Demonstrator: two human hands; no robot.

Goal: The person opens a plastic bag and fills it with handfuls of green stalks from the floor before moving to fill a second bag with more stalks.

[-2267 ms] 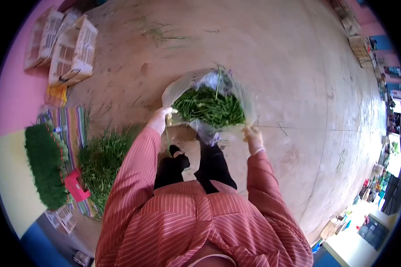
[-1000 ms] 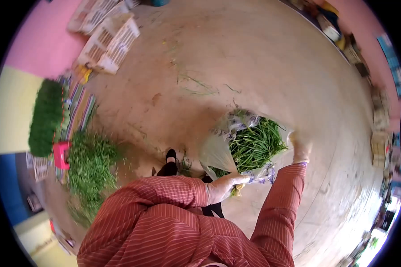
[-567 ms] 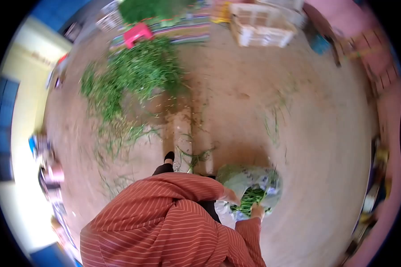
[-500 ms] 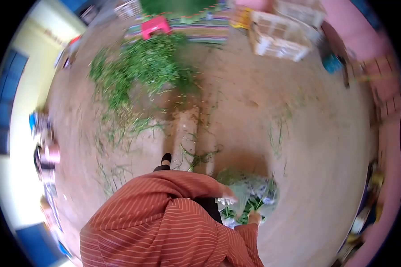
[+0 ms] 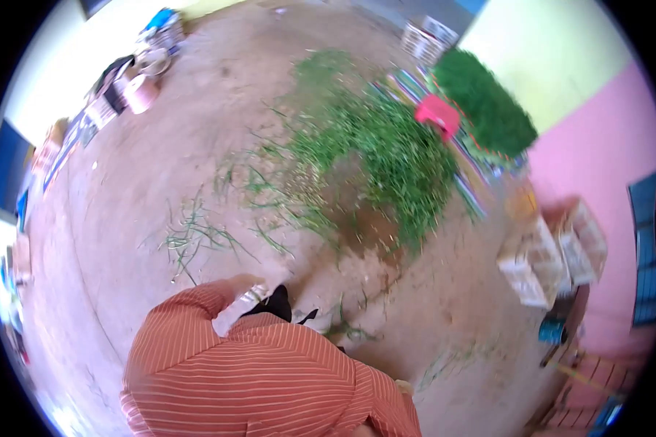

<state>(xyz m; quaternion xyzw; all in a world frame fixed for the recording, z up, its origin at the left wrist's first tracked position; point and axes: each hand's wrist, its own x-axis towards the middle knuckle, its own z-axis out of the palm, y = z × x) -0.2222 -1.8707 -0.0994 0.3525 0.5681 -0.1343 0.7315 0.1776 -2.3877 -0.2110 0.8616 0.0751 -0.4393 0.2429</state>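
My left hand (image 5: pixel 249 281) is out to the left of my body, low over the floor, its fingers blurred. Something white and silvery (image 5: pixel 255 293) shows just beside it. Only a small part of my right hand (image 5: pixel 404 387) appears past the striped sleeve; its fingers are hidden. Nearest to my left hand are loose green stalks (image 5: pixel 197 237) on the floor. Farther ahead lies a big spread heap of cut greens (image 5: pixel 408 156). A few more stalks (image 5: pixel 351 331) lie close in front of my body.
A pink stool (image 5: pixel 438 115) stands beside a striped mat (image 5: pixel 470 175) and a dense green pile (image 5: pixel 485 102). White crates (image 5: pixel 536 266) are at the right, near a teal container (image 5: pixel 552 331). Baskets and a pink bucket (image 5: pixel 140 95) line the upper left wall.
The view has swung to the left. My left hand has moved away from the clear bag of greens to my left side. The bag is out of sight, and my right hand is now mostly hidden.
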